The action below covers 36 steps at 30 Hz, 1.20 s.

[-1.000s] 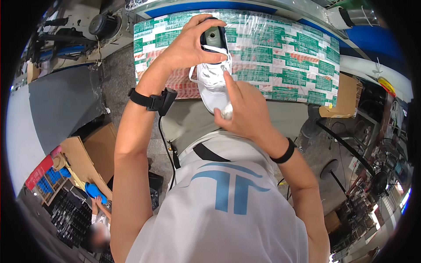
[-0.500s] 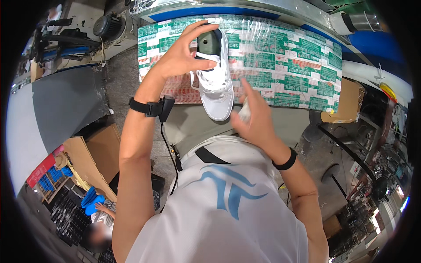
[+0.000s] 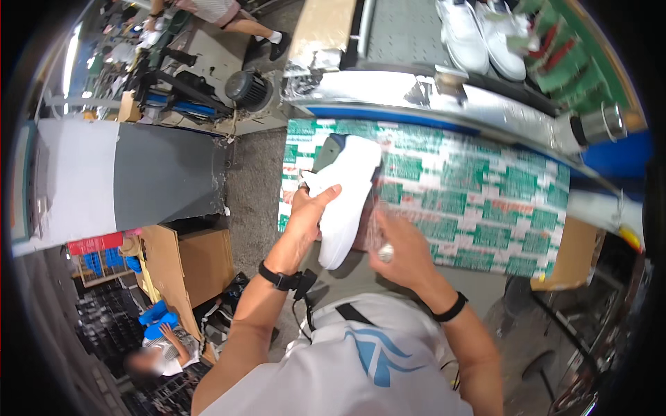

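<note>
- Workshop clutter fills the background: a grey machine housing off to the left, a motor beyond it, and two more white shoes on the conveyor at the top.
- Below the hands lies the desk, covered in green-and-white printed sheet.
- Left hand grips a white sneaker by its side, fingers wrapped narrow round the upper, sole turned away, toe pointing down toward the person.
- Right hand sits just beside the toe, fingers curled round a small shiny object; what it is cannot be told, as it is blurred.
- To do this well, I judge the left fingers should hold firm near the heel so the shoe does not twist.
- The right fingers likely need light, even contact along the edge nearest them, working at the toe without smudging the white surface.
- Keeping the shoe above the desk seems wise, should it slip.
</note>
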Motion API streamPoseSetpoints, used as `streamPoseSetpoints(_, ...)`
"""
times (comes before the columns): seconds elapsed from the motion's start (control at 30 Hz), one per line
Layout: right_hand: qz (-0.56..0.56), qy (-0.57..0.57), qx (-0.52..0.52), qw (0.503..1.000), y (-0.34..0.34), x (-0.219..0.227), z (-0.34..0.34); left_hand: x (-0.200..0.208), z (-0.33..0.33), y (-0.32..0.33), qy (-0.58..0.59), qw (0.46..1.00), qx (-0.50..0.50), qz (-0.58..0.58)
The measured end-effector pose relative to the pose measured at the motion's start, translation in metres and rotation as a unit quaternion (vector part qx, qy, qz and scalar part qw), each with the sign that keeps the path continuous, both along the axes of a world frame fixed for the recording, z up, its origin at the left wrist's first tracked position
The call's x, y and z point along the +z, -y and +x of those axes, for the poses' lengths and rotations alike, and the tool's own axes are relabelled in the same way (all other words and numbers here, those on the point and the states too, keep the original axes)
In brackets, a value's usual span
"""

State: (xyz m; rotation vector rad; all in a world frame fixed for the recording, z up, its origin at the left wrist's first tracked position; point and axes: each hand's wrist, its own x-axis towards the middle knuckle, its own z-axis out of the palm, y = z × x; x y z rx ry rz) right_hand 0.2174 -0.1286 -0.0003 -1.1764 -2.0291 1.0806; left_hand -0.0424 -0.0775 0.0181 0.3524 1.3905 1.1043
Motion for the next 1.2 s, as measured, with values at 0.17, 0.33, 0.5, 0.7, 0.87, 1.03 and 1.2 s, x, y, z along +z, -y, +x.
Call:
streamPoseSetpoints(0.17, 0.077, 0.165, -0.156, 0.971, -0.034, -0.039, 0.09, 0.055, -0.01, -0.109, -0.315, 0.883, -0.175, 0.301)
streamPoseSetpoints(0.33, 0.167, 0.205, -0.116, 0.957, -0.043, -0.071, 0.117, 0.1, -0.026, -0.285, -0.59, 0.703, -0.223, 0.329)
streamPoseSetpoints(0.5, 0.157, 0.204, -0.125, 0.958, -0.046, -0.078, 0.113, 0.08, -0.035, -0.411, -0.624, 0.687, -0.331, 0.169)
streamPoseSetpoints(0.7, 0.176, 0.226, -0.207, 0.935, -0.04, -0.084, 0.109, 0.065, 0.134, -0.381, -0.688, 0.547, -0.173, 0.444)
streamPoseSetpoints(0.87, 0.186, 0.213, -0.195, 0.939, -0.046, -0.083, 0.103, 0.019, 0.258, -0.428, -0.48, 0.782, -0.368, 0.148)
streamPoseSetpoints(1.03, 0.153, 0.201, -0.205, 0.946, -0.044, -0.078, 0.099, -0.019, 0.291, -0.44, -0.397, 0.882, -0.25, 0.039)
streamPoseSetpoints(1.2, 0.178, 0.19, -0.205, 0.943, -0.043, -0.081, 0.097, -0.016, 0.268, -0.449, -0.405, 0.882, -0.229, 0.072)
